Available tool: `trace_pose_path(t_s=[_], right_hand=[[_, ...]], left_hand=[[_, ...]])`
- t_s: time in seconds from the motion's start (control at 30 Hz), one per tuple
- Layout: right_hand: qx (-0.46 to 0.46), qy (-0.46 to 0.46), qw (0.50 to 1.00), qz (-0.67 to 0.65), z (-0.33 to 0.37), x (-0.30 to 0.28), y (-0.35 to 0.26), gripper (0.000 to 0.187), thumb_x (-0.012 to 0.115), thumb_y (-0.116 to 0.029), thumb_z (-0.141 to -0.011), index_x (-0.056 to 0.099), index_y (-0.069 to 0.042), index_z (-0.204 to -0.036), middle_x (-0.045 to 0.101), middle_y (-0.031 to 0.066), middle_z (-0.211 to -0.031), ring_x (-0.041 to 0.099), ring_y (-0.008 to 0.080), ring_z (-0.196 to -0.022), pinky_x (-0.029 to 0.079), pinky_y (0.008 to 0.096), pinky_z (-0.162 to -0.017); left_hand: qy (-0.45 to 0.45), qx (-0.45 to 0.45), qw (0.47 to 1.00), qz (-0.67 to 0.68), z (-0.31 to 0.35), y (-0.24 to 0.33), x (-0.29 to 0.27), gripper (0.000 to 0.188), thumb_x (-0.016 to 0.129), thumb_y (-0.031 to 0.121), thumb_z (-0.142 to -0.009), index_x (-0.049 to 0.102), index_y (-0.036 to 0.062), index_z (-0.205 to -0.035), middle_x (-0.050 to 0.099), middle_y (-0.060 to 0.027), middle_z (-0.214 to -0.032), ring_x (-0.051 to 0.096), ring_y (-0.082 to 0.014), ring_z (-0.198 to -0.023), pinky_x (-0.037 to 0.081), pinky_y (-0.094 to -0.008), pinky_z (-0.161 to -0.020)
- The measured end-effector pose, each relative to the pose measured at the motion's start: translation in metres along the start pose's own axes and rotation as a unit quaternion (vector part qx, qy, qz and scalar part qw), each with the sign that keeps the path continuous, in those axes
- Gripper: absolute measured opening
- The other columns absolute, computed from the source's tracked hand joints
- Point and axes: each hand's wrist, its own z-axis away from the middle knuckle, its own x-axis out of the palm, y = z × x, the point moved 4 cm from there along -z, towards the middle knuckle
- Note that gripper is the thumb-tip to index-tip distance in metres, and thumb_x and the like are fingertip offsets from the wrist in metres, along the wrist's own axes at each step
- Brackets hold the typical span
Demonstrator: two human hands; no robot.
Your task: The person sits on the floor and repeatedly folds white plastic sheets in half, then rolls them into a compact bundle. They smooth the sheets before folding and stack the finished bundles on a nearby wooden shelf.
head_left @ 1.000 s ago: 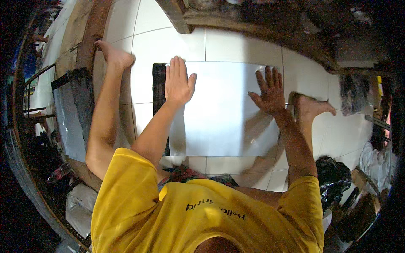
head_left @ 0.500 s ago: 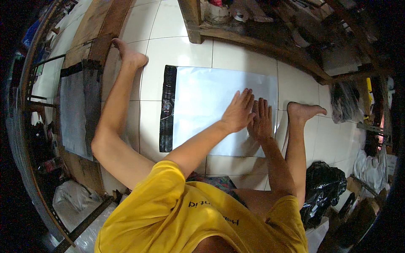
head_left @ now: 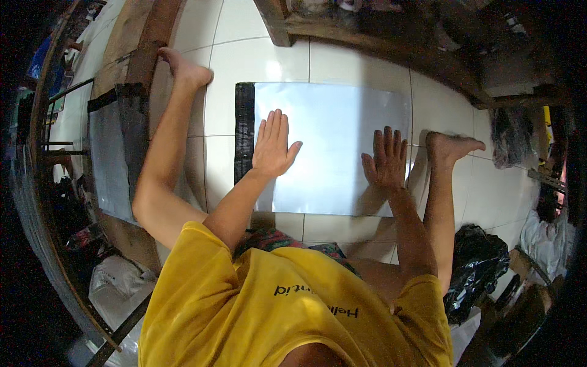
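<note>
A pale white-blue plastic mailing bag [head_left: 324,153] lies flat on the tiled floor between my outstretched legs. Along its left edge runs a black strip [head_left: 244,116]. My left hand [head_left: 273,147] rests flat near that strip, fingers stretched out and close together. Over the bag's right end, my right hand [head_left: 386,160] lies palm down with its fingers apart. Neither hand holds anything. The bag looks smooth, and its opening cannot be made out.
On a wooden plank [head_left: 137,55] at the left lies a similar grey-white bag [head_left: 110,156] with a black edge. A wooden table leg [head_left: 273,24] and low beam [head_left: 391,52] border the far side. A crumpled black plastic bag [head_left: 477,266] sits at the lower right.
My left hand has moved from beside the right hand across to the bag's left end. The right hand has shifted slightly right, its fingers now more spread.
</note>
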Motion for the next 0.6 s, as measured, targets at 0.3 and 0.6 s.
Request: trace_pose_path(t_s=[0.3,0.6], right_hand=[[0.329,0.018,0.929,-0.166,0.015,0.009,0.066,0.066,0.07,-0.036,-0.088,0.05,0.001,-0.139,0.056,0.03,-0.132,0.056,0.0446,-0.122,0.045,0.0485,-0.106],[0.368,-0.088,0.883,-0.278,0.013,0.049,0.115,0.074,0.074,-0.035,-0.082,0.048,0.004,-0.14,0.06,0.03,-0.128,0.061,0.0404,-0.118,0.049,0.0473,-0.1]], left_hand=[[0.215,-0.12,0.969,0.024,0.034,-0.048,-0.053,0.064,0.068,0.02,-0.085,0.046,-0.0092,-0.138,0.049,-0.0286,-0.138,0.045,-0.0441,-0.13,0.034,-0.0517,-0.113],[-0.057,-0.387,0.906,0.161,0.034,-0.09,-0.028,0.066,0.072,0.04,-0.079,0.054,-0.0058,-0.123,0.059,-0.0281,-0.121,0.058,-0.0426,-0.114,0.048,-0.0509,-0.099]])
